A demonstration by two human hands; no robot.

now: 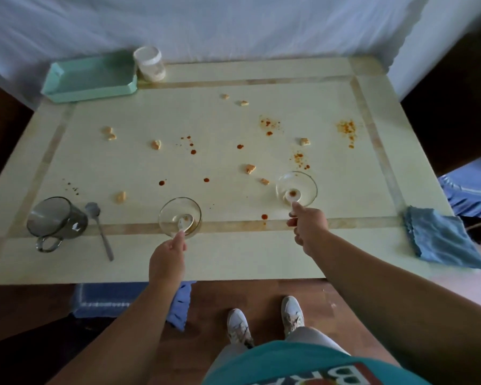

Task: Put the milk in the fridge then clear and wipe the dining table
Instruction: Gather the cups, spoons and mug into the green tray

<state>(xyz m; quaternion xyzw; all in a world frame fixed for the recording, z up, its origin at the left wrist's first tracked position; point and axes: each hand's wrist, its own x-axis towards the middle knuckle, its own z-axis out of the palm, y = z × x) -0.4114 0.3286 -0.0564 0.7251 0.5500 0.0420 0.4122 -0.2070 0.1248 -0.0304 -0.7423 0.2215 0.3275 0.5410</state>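
Left hand (pixel 167 257) reaching over the near edge of the dining table (pixel 233 259), fingers pinched on the handle of a white spoon (pixel 184 222) lying in the left glass bowl (pixel 180 216). Right hand (pixel 307 227) likewise curled, gripping the handle of a second white spoon (pixel 294 200) resting in the right glass bowl (pixel 296 189), reddish residue at that bowl's bottom. Both bowls upright, well apart from each other, near the table's front border strip.

Left of the left glass bowl: a metal spoon (pixel 100 229) flat on the table, and just beyond it a dark glass mug (pixel 56 219) tipped on its side, mouth facing the far-left corner, handle toward the near edge. Far beyond the left glass bowl, at the table's back left corner: a mint-green tray (pixel 90 79), with a white lidded jar (pixel 149 63) just beside its right end. Right of the right glass bowl, at the table's near right corner: a folded blue cloth (pixel 442 237) overhanging the edge. Scattered between bowls and tray: pale food crumbs (pixel 250 168) and orange-red sauce spots (pixel 268 125). Milk nowhere in view.
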